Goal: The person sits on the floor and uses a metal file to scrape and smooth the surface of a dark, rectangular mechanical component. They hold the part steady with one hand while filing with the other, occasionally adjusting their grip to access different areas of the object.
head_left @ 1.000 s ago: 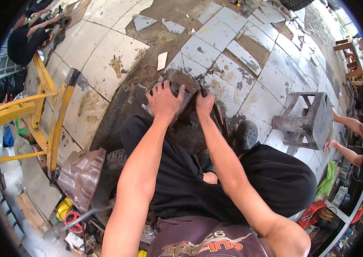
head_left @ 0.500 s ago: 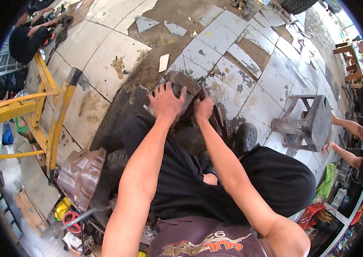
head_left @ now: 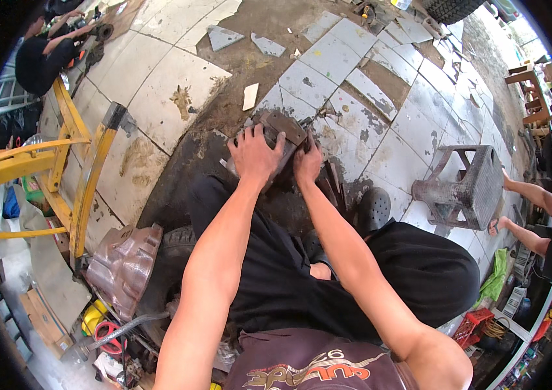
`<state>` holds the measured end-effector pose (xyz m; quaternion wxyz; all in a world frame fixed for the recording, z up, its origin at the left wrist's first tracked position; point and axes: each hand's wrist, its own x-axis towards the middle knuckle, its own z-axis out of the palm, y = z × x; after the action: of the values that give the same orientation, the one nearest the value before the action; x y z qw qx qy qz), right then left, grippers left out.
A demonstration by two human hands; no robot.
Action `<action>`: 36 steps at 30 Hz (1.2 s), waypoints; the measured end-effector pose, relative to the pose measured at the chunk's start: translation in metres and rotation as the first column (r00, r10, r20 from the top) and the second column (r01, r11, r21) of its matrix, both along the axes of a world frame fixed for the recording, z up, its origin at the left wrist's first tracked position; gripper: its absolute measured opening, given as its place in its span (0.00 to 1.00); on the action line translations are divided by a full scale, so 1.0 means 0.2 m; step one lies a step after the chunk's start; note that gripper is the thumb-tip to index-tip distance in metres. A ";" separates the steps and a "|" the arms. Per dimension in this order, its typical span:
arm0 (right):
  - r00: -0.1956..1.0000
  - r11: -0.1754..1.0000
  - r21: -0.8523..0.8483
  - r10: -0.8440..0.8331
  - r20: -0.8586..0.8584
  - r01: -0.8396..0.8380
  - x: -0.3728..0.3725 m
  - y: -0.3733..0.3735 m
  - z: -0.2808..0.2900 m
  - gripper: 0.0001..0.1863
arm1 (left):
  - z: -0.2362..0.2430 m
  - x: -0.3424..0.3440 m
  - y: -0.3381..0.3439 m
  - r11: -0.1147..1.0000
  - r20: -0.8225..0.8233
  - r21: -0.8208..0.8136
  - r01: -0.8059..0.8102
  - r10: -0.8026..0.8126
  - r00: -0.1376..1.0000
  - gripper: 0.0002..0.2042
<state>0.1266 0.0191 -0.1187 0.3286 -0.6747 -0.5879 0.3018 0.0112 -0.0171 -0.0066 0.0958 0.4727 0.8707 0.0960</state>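
Note:
A brown, worn metal part (head_left: 282, 125) with a flat plate on top sits on the dirty floor in front of me. My left hand (head_left: 255, 155) lies over its near left side, fingers spread and bent over it, the thumb toward the plate. Against its right side is my right hand (head_left: 306, 161), fingers closed in a pinch beside the plate's corner. What those fingers hold, if anything, is hidden. A small dark rod-like piece (head_left: 306, 121) sticks out just beyond the right fingertips. Thin metal strips (head_left: 336, 182) lie right of my right wrist.
A grey plastic stool (head_left: 461, 185) stands at the right, beside another person's legs. At the left are a yellow metal frame (head_left: 94, 175), a large metal housing (head_left: 125, 263) and a tyre (head_left: 175, 247). Broken tiles (head_left: 370, 91) lie ahead. Another person (head_left: 41, 62) sits at the far left.
My right hand has shifted very slightly, its fingers still at the metal part's right side. My left hand stays in place on the part.

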 end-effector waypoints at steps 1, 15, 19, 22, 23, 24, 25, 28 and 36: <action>0.999 0.997 -0.077 0.011 -0.039 -0.014 0.02 0.02 0.01 0.22 | 0.00 0.00 0.00 1.000 0.005 0.000 -0.002 0.002 1.000 0.34; 0.998 0.960 -0.272 -0.063 -0.008 0.058 0.00 0.13 0.00 0.20 | -0.02 -0.01 -0.02 1.000 0.012 0.009 -0.013 0.013 1.000 0.34; 0.955 0.941 -0.254 0.161 -0.249 -0.225 0.20 0.19 -0.09 0.22 | -0.01 -0.01 -0.01 0.999 0.011 -0.032 -0.007 0.007 1.000 0.34; 0.985 0.918 -0.358 0.174 -0.017 -0.168 0.21 0.26 -0.06 0.22 | -0.02 0.00 0.00 1.000 0.005 -0.022 0.000 0.000 1.000 0.34; 0.982 0.920 -0.372 0.168 0.090 -0.124 0.22 0.29 -0.06 0.22 | -0.02 0.01 0.01 1.000 0.000 -0.018 0.005 -0.005 1.000 0.34; 0.983 0.932 -0.340 0.165 0.082 -0.128 0.24 0.30 -0.08 0.25 | -0.01 0.01 0.02 1.000 -0.005 -0.013 0.011 -0.011 1.000 0.34; 0.978 0.906 -0.373 0.211 -0.009 -0.199 0.26 0.29 -0.07 0.25 | -0.02 0.01 0.01 1.000 -0.015 -0.017 0.005 -0.005 1.000 0.33; 0.952 0.861 -0.408 0.271 -0.140 -0.305 0.25 0.28 0.11 0.26 | 0.00 0.00 -0.01 0.998 -0.025 -0.056 -0.022 0.021 0.999 0.34; 0.958 0.842 -0.459 0.269 -0.098 -0.283 0.33 0.37 -0.08 0.25 | -0.02 0.03 0.01 1.000 -0.042 0.005 0.008 -0.008 0.999 0.34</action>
<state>0.1924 0.0930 -0.1344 0.1179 -0.6377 -0.5837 0.4886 0.0172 -0.0142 -0.0110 0.0767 0.4783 0.8704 0.0882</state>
